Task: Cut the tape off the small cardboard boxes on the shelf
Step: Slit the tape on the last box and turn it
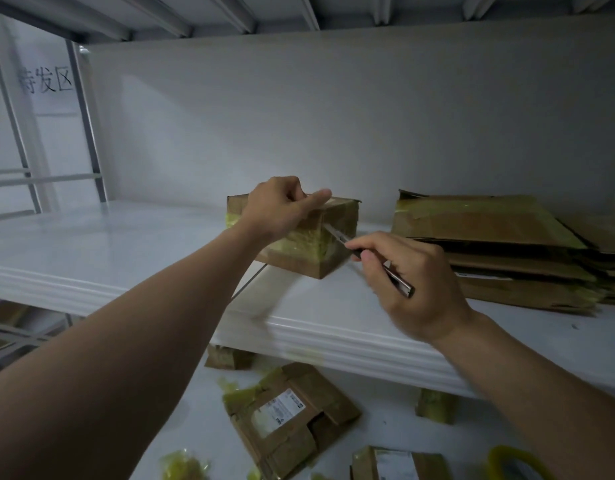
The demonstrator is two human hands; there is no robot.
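A small cardboard box point(320, 251) wrapped in yellowish tape stands on the white shelf point(91, 251), near its middle. My left hand point(278, 209) rests on the box's top and holds it, the forefinger stretched along the top edge. My right hand point(403, 282) grips a slim utility knife point(368, 258). Its blade touches the box's right side, just below the top corner.
A stack of flattened cardboard boxes point(500, 251) lies on the shelf to the right. Below the shelf edge lie opened boxes point(292, 417), yellow tape scraps point(185, 465) and a roll of tape point(517, 462). A metal rack frame point(88, 126) stands at the left.
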